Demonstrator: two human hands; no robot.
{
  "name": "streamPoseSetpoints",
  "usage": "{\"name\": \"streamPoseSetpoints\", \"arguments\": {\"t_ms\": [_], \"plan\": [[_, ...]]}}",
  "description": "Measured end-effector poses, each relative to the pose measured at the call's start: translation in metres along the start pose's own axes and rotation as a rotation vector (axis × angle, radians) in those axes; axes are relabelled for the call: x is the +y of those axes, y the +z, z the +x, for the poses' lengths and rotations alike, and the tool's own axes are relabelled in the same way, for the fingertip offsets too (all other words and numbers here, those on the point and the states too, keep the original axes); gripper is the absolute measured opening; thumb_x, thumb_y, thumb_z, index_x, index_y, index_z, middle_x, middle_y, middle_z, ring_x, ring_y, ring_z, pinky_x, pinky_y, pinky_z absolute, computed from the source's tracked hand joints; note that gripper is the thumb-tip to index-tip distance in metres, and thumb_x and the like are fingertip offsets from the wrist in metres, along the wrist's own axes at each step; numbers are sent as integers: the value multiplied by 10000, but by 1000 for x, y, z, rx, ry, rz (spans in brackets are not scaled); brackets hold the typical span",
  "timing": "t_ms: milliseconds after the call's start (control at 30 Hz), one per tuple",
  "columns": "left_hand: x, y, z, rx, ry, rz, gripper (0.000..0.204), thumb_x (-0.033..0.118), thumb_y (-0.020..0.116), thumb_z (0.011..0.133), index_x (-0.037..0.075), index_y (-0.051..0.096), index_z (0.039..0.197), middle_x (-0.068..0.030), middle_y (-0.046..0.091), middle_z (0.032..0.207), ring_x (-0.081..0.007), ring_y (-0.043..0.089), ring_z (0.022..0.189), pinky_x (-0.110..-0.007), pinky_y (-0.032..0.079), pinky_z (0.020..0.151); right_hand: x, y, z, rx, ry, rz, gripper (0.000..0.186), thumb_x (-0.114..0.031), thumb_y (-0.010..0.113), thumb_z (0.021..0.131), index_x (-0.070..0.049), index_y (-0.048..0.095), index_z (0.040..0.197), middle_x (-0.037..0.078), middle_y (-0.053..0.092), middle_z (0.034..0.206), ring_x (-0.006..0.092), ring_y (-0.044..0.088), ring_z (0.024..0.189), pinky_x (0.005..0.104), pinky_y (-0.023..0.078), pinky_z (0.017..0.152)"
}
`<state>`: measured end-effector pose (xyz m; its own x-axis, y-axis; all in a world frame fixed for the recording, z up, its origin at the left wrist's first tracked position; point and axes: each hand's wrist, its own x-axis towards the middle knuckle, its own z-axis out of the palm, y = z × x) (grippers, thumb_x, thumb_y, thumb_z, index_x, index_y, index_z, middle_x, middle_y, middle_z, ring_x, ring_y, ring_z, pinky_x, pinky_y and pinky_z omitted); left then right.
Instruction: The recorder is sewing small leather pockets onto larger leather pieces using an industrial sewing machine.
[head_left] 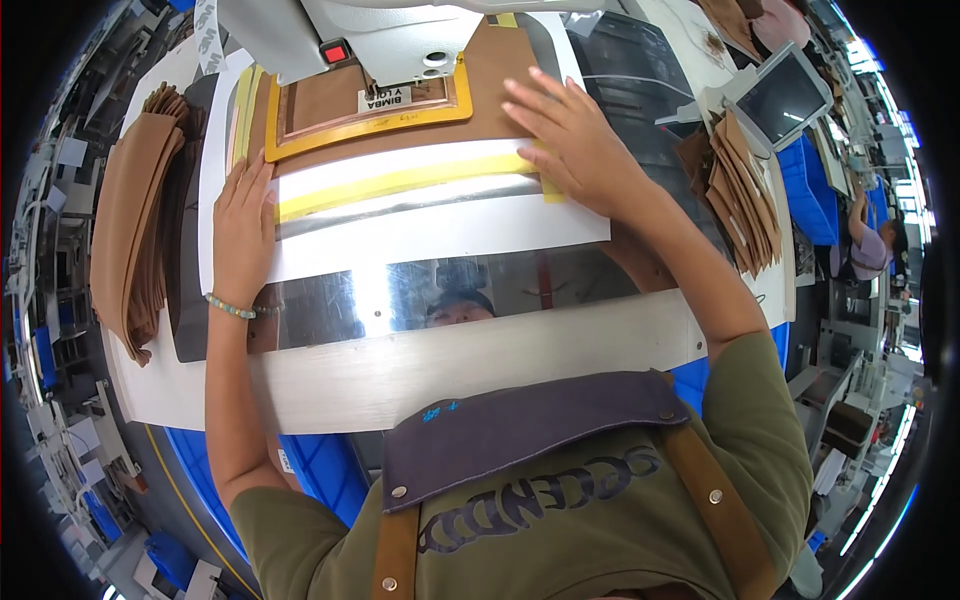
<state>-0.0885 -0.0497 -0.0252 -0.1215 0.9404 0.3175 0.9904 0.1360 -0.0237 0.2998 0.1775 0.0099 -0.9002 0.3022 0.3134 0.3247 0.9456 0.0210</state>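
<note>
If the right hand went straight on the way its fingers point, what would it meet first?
The right hand would probably meet the yellow frame, across the brown sheet; the white machine head overhangs there, so depth is unclear.

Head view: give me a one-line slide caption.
Left hand and right hand flank a yellow frame on brown material under a white sewing machine.

Olive shirt (600, 540), beaded bracelet (229, 307)

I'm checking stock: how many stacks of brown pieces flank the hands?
2: the left stack beyond the left hand, the right stack below the monitor. More brown material shows at upper right; stacks may be hidden there.
</note>
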Motion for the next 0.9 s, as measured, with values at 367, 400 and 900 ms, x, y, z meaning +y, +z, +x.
{"name": "streamPoseSetpoints", "arguments": {"t_ms": [367,400,900], "plan": [[-17,9,25,-86,-63,-31,554,378,357,1092,85,459,1551,-58,389,1648,-328,283,1541,-472,224,1242,16,38,32,-147,74,-17,759,-533,454,1054,31,363,1553,161,299,1666,291,236,1563,556,110,1262],[-18,8,25,-85,-86,-10,562,384,360,1091,85,448,1558,-56,376,1655,-328,273,1546,-475,219,1244,19,39,37,-114,62,-40,806,-593,432,1040,38,387,1540,172,319,1655,294,245,1560,572,126,1256],[-10,-21,-5,-50,16,-4,406,275,553,1048,89,626,1401,-55,552,1524,-288,347,1512,-463,272,1222,3,-6,-7,-128,47,176,659,-491,449,1062,-7,459,1509,121,353,1645,282,251,1556,543,136,1258]]}}
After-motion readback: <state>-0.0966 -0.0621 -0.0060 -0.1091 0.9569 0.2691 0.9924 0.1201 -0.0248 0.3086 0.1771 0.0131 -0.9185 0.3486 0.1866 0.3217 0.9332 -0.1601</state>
